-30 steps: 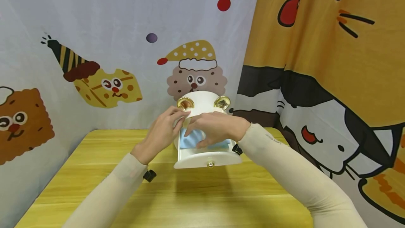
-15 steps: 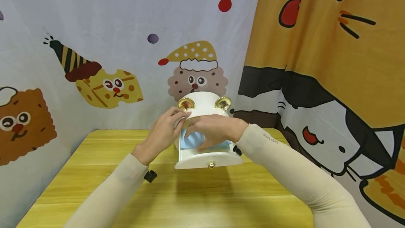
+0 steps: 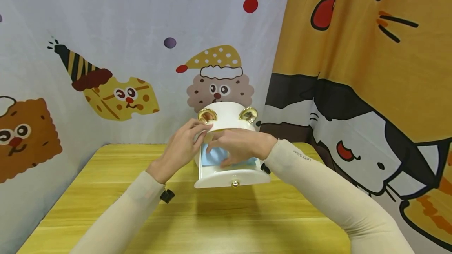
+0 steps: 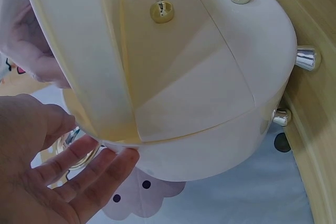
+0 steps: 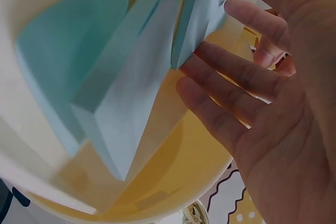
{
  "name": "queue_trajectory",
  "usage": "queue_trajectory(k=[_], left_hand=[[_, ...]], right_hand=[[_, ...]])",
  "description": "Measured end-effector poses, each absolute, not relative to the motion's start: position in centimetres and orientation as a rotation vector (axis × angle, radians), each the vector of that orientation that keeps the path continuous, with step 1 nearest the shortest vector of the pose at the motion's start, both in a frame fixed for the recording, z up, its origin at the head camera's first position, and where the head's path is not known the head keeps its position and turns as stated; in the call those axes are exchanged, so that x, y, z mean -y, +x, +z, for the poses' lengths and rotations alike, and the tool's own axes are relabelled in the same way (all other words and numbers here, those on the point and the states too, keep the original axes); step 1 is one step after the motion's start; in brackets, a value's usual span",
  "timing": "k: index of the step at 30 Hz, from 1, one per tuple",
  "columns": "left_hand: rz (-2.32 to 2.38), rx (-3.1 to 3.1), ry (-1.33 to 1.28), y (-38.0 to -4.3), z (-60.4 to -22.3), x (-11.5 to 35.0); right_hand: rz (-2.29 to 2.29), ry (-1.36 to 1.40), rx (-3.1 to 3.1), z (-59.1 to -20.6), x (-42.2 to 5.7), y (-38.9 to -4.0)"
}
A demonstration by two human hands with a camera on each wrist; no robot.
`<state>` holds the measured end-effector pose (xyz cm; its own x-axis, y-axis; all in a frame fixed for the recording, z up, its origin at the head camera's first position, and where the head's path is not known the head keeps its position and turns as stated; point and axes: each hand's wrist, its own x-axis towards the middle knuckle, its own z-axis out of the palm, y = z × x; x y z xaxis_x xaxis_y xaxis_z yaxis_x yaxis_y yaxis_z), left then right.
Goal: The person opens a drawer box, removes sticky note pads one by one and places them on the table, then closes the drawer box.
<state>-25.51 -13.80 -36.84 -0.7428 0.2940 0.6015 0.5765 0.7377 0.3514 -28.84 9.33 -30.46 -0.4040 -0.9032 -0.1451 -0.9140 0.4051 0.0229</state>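
Note:
A white rounded box [image 3: 227, 115] with gold ear-shaped trims stands on the table, its drawer [image 3: 212, 179] pulled out. Light blue flat pieces [image 3: 214, 156] lie in the drawer; their exact kind is unclear. In the left wrist view, the fingertips of my left hand [image 4: 68, 166] touch the box's side by the opening's rim, fingers fairly straight. My right hand [image 3: 241, 143] reaches over the drawer. In the right wrist view, its loosely extended fingers touch the edge of a thin light blue slab [image 5: 194, 22], beside a larger slab [image 5: 123, 108]. The thumb's tip is out of frame there.
The wooden table [image 3: 141, 222] extends in front of and beside the box. Gold knobs [image 4: 161, 11] stick out of the box front, and short metallic feet [image 4: 307, 57] support it. Close behind hangs a patterned cloth [image 3: 134, 19], with an orange one [image 3: 353, 58] at the right.
Both hands and the drawer stay almost exactly where they were. The head view shifts only slightly.

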Motion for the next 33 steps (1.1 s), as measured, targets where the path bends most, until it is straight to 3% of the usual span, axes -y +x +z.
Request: queue_trajectory(k=[33], left_hand=[[-0.71, 2.405, -0.663, -25.6, -37.2, 14.0]], right_hand=[[0.015, -1.715, -2.487, -29.9, -11.1, -28.6]])
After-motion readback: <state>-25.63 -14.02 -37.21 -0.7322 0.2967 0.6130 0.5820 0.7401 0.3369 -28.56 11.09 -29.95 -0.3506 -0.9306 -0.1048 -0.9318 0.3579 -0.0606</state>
